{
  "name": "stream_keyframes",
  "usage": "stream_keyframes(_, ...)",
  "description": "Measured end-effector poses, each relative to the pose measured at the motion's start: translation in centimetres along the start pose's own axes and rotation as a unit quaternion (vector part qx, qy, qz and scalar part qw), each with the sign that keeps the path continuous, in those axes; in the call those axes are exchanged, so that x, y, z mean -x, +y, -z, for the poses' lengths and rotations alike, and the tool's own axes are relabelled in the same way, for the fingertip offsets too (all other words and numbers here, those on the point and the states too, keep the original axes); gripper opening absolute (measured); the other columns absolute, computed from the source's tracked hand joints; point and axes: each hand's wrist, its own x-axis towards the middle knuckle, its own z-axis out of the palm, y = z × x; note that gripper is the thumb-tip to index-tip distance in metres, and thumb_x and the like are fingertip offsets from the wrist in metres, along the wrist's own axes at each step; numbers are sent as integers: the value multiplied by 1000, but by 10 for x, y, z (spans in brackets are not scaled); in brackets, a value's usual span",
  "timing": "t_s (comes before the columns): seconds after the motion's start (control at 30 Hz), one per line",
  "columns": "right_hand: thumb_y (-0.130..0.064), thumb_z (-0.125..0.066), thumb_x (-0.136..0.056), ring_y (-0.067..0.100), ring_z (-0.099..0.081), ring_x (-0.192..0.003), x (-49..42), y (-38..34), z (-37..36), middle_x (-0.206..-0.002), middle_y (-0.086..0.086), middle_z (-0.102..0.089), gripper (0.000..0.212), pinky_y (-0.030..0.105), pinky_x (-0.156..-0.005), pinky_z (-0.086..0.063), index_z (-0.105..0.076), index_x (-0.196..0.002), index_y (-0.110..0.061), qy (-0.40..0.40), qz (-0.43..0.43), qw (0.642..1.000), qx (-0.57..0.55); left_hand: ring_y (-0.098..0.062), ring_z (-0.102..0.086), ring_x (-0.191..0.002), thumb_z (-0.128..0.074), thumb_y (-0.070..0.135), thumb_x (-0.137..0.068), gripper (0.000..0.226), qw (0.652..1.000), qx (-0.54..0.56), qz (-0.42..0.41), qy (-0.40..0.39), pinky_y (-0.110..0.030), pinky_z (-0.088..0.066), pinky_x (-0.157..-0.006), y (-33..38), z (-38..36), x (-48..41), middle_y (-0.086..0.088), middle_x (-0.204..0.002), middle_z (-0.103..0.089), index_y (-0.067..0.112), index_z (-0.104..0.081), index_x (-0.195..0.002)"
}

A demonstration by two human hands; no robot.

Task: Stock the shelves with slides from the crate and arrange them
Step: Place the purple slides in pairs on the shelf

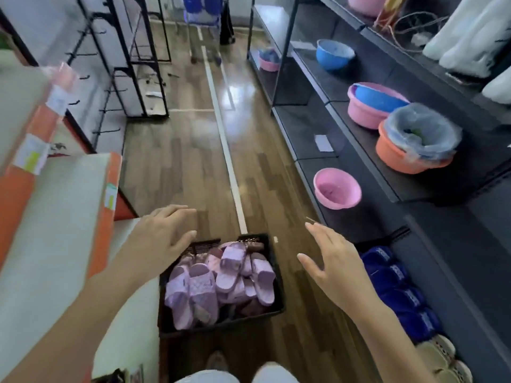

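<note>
Down by the feet, a black crate [221,326] sits on the wood floor [179,161], piled with lilac slides [229,268] all jumbled on top of each other. Left hand [163,230] hangs over the crate's far left corner, fingers loose and spread, holding nothing; can't tell if it actually touches the rim. Right hand [331,261] is up in the air just right of the crate, fingers straight and fanned out, empty too.

On the right, the bottom level of the dark shelves [298,123] has a row of blue slides [398,288], with some beige ones [439,357] nearest the camera. Left side is an orange and white shelf unit [55,217] with little price tags on the edges.

Further along the dark shelves: a pink basin [337,187] down low, then one level up an orange basin [398,156] lined with a plastic bag, a pink basin with a blue one nested in it [362,111], and a lone blue basin [334,53]. A white floor line [224,139] runs down the aisle, and black wire racks [138,64] stand at the far left.
</note>
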Motion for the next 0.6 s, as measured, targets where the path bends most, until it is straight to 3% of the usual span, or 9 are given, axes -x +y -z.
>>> stream_keyframes(0.1,-42,-53,-90,11,-35,-134,-24,-13,-17,-145,-5,-39,60,28,-109,-25,-33,-143,-24,-43,32,999,9,-26,-58,-109,-43,47,-82,53,999,9,45,11,-30,-38,-93,-28,-7,7,-2,-118,-63,12,-63,-117)
stream_keyframes(0.2,-43,-50,-91,10,-32,-135,-45,-21,-38,-147,-7,-36,60,27,-110,-24,-29,-144,-26,-97,66,993,13,-19,-49,-118,-58,28,-90,36,993,41,110,4,-25,-32,-96,-50,-19,18,2,-127,-56,17,-57,-124)
stream_keyframes(0.37,-46,-45,-92,10,-26,-138,-77,-26,-79,-151,-8,-28,61,27,-112,-21,-23,-146,-28,-190,97,977,16,-21,-50,-118,-58,23,-90,38,982,36,182,-33,-27,-32,-96,-75,-52,28,1,-130,-54,17,-54,-127)
stream_keyframes(0.6,-38,-49,-93,13,-36,-130,-115,-21,-157,-144,-7,-37,55,26,-104,-30,-30,-143,-24,-255,128,958,3,-23,-51,-116,-50,32,-91,40,952,65,282,-96,-35,-38,-96,-115,-121,39,-2,-128,-54,16,-53,-128)
